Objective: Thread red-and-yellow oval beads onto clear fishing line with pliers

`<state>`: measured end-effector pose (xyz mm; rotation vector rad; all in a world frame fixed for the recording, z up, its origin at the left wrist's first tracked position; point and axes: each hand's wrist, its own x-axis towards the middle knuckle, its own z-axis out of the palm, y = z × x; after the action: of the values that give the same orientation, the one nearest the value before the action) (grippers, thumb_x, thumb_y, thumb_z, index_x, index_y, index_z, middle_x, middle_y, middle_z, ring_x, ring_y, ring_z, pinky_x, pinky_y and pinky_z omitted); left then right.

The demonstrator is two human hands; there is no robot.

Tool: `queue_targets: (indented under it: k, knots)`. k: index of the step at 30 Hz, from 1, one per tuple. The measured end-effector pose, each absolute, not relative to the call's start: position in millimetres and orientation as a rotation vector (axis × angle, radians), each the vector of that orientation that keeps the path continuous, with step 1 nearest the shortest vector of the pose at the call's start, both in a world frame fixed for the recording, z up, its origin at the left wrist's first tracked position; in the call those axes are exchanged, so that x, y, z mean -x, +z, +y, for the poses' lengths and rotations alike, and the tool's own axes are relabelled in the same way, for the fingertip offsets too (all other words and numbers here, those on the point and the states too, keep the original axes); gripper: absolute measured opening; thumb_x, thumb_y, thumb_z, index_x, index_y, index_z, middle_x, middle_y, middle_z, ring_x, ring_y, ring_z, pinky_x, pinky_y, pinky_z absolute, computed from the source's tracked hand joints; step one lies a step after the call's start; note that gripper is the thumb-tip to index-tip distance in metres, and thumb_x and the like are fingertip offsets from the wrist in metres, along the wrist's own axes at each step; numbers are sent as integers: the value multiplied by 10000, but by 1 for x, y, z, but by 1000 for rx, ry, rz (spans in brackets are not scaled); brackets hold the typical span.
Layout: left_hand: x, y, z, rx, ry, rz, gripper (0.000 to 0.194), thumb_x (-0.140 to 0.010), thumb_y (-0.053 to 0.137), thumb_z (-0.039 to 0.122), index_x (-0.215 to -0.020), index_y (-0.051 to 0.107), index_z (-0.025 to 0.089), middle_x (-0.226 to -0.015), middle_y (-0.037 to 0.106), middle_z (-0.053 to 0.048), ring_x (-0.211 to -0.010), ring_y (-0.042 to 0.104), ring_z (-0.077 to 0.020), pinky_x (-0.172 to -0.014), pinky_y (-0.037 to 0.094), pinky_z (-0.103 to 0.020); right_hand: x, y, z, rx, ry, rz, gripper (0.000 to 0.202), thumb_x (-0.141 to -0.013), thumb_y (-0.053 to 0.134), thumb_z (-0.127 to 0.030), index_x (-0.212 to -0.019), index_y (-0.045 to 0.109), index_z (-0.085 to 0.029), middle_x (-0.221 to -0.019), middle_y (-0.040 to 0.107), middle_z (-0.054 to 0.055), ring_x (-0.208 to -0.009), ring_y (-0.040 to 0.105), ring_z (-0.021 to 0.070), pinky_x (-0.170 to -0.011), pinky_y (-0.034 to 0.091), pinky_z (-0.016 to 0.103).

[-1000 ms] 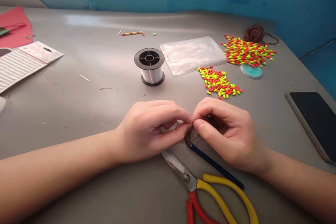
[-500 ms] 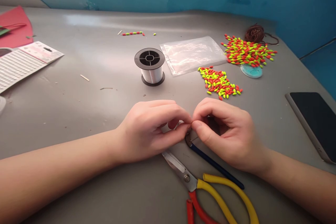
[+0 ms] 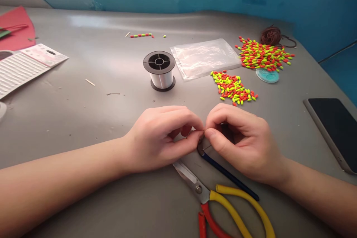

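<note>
My left hand [image 3: 167, 137] and my right hand [image 3: 240, 139] meet at the fingertips in the middle of the table, each with thumb and forefinger pinched together. Whatever lies between the fingertips is too small to make out. Below them, partly covered by my hands, is a tool with a dark blue handle [image 3: 230, 176]. Scissors [image 3: 198, 189] with yellow and red handles lie nearer to me, blades pointing up toward my left hand. A spool of clear line [image 3: 161, 80] stands upright beyond my hands. Past my right hand lies a small pile of red and yellow-green beads [image 3: 234, 88].
A larger bead pile [image 3: 264, 55] touches a turquoise disc [image 3: 267, 76] near a ball of brown cord [image 3: 270, 36]. A clear plastic bag [image 3: 206, 58] lies behind the spool. At right is a phone [image 3: 333, 130]; at left, a white card [image 3: 28, 67]. A short bead row [image 3: 141, 35] lies far back.
Both hands stay almost in place, still pinched. The fingertips of my right hand sit very slightly farther right. Nothing else has visibly moved.
</note>
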<state>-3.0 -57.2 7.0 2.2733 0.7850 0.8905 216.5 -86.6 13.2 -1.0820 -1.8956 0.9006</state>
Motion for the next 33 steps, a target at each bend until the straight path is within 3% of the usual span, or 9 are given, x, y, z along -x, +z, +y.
queue_targets:
  k: [5,8,11,16,20,27,30,33]
  knots:
    - [3,6,-57,-2195,911,798,65,-900,692,88,-907,713,149,-708,596,52,-616,497,-51,-595,448,-168,-225,33,-83,1174,605,-2209,27,-920,674,-169,-938,673,-189,-901,683,38,-843,637,195,-746,503,353]
    - [3,6,-57,-2137,909,817,69,-892,694,88,-900,705,156,-710,603,53,-607,499,-50,-575,453,-164,-230,42,-87,1232,366,-2533,263,-891,783,-384,-1049,696,-193,-1002,719,87,-920,671,295,-768,504,439]
    - [2,6,-57,-2052,896,836,74,-875,696,88,-881,696,162,-699,600,54,-579,499,-48,-536,449,-160,-234,44,-95,1254,240,-2707,500,-739,919,-523,-1049,674,-218,-1009,725,108,-885,678,341,-726,490,465]
    - [-1,15,-55,-1726,808,859,70,-852,724,99,-850,682,155,-669,617,34,-558,530,-65,-490,445,-163,-236,41,-99,1295,135,-2798,614,-595,988,-523,-1015,650,-228,-1011,716,119,-831,678,343,-670,469,459]
    - [0,27,-49,-1386,671,835,124,-840,772,99,-824,662,155,-643,606,46,-521,510,-50,-465,422,-145,-236,41,-95,1321,162,-2814,490,-615,945,-456,-918,632,-233,-875,658,75,-766,641,312,-609,458,442]
    - [10,23,-37,-962,434,617,128,-986,690,202,-864,649,194,-549,539,55,-446,407,-45,-443,353,-156,-237,41,-97,1337,123,-2796,277,-645,806,-292,-776,565,-255,-721,555,6,-616,588,248,-527,398,405]
    - [12,21,-35,-901,391,570,127,-970,678,170,-847,655,192,-555,539,43,-428,384,-43,-423,321,-161,-238,38,-98,1392,147,-2758,259,-660,754,-226,-750,515,-271,-674,525,-20,-534,561,217,-483,315,393]
    - [14,21,-34,-875,371,553,114,-917,717,158,-821,663,191,-563,546,35,-412,371,-45,-402,299,-171,-239,36,-97,1429,137,-2715,245,-673,724,-210,-762,505,-277,-673,542,-14,-530,584,228,-488,317,392]
